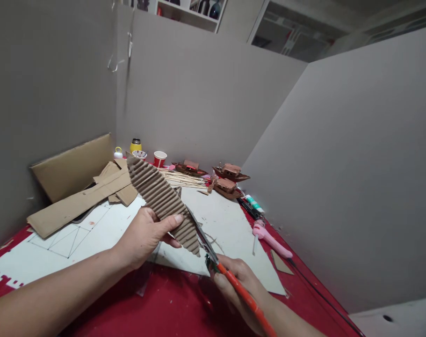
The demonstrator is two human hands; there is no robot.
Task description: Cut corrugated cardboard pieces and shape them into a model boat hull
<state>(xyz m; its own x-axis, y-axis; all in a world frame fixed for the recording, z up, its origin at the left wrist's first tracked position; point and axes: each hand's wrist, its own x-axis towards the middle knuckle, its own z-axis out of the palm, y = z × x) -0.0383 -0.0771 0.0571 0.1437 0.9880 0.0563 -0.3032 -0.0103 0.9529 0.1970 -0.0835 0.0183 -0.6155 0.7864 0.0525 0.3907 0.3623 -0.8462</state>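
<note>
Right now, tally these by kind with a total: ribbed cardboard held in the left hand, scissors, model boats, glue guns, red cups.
Ribbed cardboard in left hand: 1
Scissors: 1
Model boats: 3
Glue gun: 1
Red cup: 1
Total: 7

Scissors [234, 282] partly below the bottom edge

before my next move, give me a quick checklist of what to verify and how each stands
1. Corrugated cardboard gripped: ok, the left hand pinches it, thumb on top.
2. Scissors in grip: ok, the right hand holds them near the orange handle.
3. Left fingers clear of the blades: cannot tell, some are hidden under the cardboard.
4. Pink glue gun out of the way: ok, it lies right of both hands.
5. Model boats clear of the blades: ok, they stand farther back.
</note>
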